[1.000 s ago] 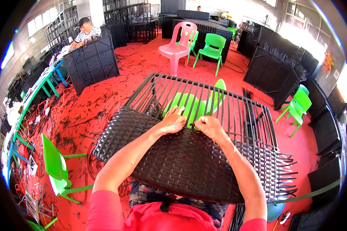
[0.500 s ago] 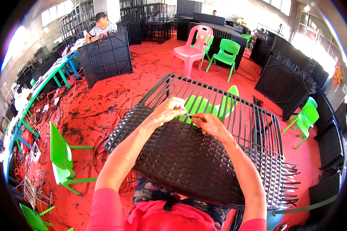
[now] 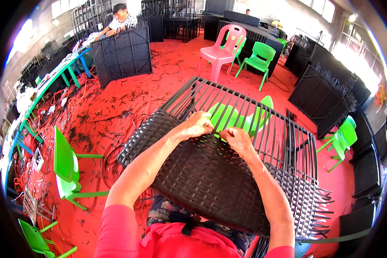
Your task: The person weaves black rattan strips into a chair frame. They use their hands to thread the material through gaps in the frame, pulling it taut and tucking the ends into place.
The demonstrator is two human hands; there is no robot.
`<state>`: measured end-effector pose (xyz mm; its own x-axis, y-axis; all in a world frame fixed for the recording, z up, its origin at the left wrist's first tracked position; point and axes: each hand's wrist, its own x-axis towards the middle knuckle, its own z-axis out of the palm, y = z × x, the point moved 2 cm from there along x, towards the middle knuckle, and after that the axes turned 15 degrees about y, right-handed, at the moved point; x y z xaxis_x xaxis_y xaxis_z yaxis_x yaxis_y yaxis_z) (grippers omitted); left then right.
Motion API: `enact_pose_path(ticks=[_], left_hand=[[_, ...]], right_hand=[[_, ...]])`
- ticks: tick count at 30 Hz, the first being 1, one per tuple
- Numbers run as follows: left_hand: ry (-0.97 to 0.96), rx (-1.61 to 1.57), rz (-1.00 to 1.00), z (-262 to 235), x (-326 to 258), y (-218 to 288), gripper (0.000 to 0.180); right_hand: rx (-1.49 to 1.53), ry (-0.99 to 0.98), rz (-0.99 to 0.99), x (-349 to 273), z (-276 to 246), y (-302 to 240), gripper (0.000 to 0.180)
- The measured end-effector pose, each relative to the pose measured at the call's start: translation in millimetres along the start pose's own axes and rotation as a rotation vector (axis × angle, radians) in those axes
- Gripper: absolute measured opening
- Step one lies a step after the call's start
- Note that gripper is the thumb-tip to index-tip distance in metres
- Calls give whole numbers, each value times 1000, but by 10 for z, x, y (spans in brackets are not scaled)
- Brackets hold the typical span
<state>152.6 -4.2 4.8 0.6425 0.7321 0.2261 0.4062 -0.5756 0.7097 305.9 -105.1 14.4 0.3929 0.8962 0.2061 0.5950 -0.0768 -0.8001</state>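
A black woven panel [image 3: 202, 176] slopes up in front of me, its near part tightly woven from flat strips and its far part bare slats [image 3: 258, 116] on a frame. At the upper edge of the weave, my left hand [image 3: 197, 124] is closed in a pinch on a black strip, mostly hidden by its fingers. Just to the right, my right hand [image 3: 238, 139] also pinches at the same strip, with a small gap between the two hands. Loose strip ends [image 3: 324, 206] stick out along the panel's right side.
A green chair [image 3: 66, 167] stands at left, another green chair [image 3: 230, 118] beyond the slats. A pink chair [image 3: 222, 51] is farther off. Dark panels [image 3: 320, 96] lean at right. A person [image 3: 121, 21] works behind a panel at far left. Scraps litter the red floor.
My hands have moved slightly apart at the weave's edge, and the strip seen between them before is now harder to see. The view has shifted a little.
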Motion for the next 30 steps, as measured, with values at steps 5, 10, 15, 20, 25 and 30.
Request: enact_pose_path(ticks=[5, 10, 15, 20, 25, 30], left_hand=[[177, -295, -34, -339, -41, -81, 13], [213, -630, -198, -421, -160, -58, 14], [419, 278, 216, -361, -142, -264, 26], [185, 379, -39, -180, -90, -341, 24], [68, 145, -55, -413, -30, -313, 15], [326, -369, -205, -660, -255, -296, 19]], right_hand=[[81, -92, 4, 57, 0, -236, 32], [316, -240, 95, 115, 228, -281, 25], [353, -222, 200, 199, 314, -99, 17], [163, -198, 42, 214, 432, -85, 24], [134, -248, 88, 192, 384, -220, 24], [158, -194, -13, 270, 382, -412, 38]])
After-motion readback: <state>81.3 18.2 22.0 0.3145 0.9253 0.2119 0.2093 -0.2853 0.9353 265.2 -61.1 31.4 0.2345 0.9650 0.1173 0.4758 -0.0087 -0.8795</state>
